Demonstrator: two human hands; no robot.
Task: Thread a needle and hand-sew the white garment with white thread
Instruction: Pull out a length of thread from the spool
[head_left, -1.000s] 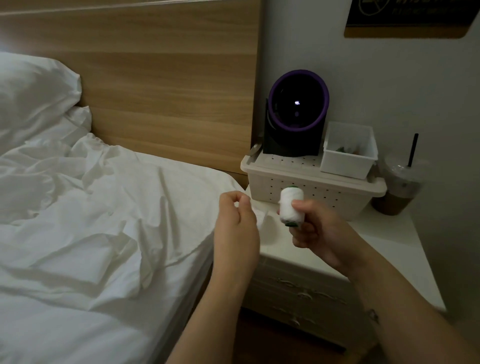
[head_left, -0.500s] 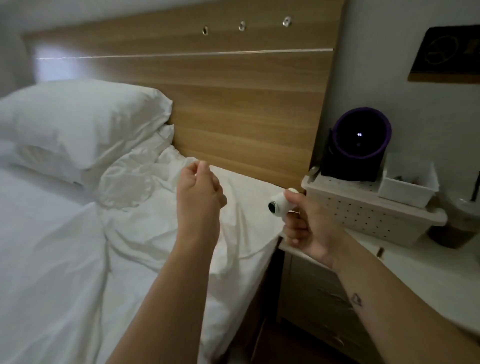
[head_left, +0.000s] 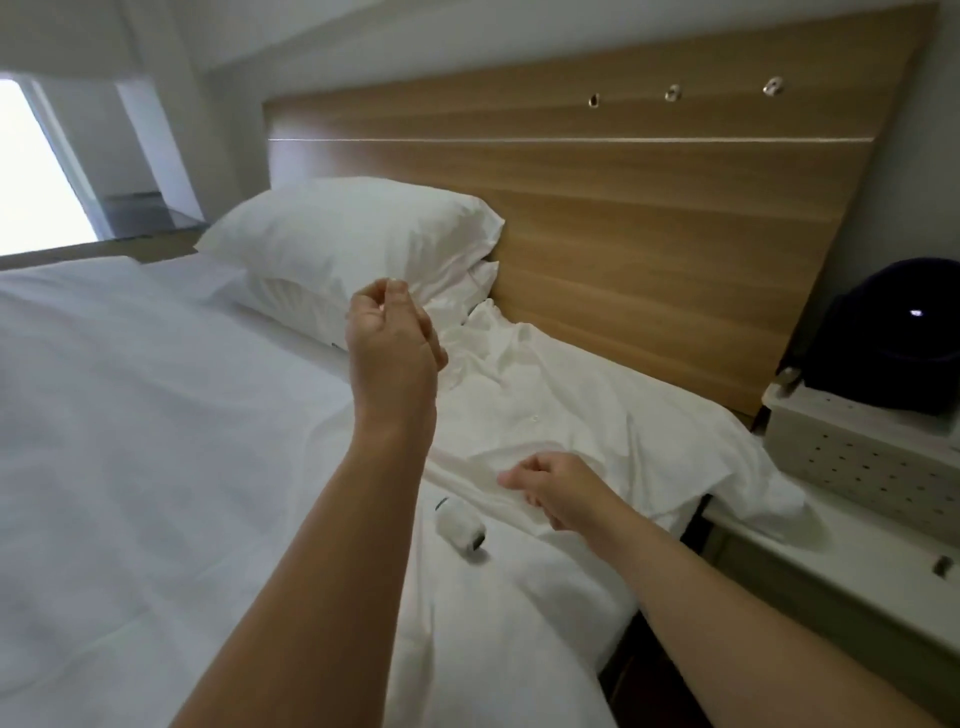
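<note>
- A spool of white thread (head_left: 461, 527) lies on its side on the bed sheet (head_left: 156, 441), apart from both hands.
- The right hand (head_left: 556, 491) hovers just right of the spool, fingers loosely curled, low over a crumpled white shirt (head_left: 561, 405).
- The left hand (head_left: 389, 338) is raised beyond the spool, thumb and fingertips pinched together; any thread between them is too fine to see.
- Stacked pillows (head_left: 353, 239) lie well beyond the spool, against a wooden headboard (head_left: 649, 218).
- A nightstand (head_left: 831, 561) bearing a perforated box (head_left: 862, 457) stands well right of the spool.

open: bed (head_left: 130, 441) left of the spool (head_left: 461, 529), loads of room
blocked: rumpled garment (head_left: 571, 405) just behind spool, pillow (head_left: 353, 234) farther back
far right of spool: basket (head_left: 857, 467)
</note>
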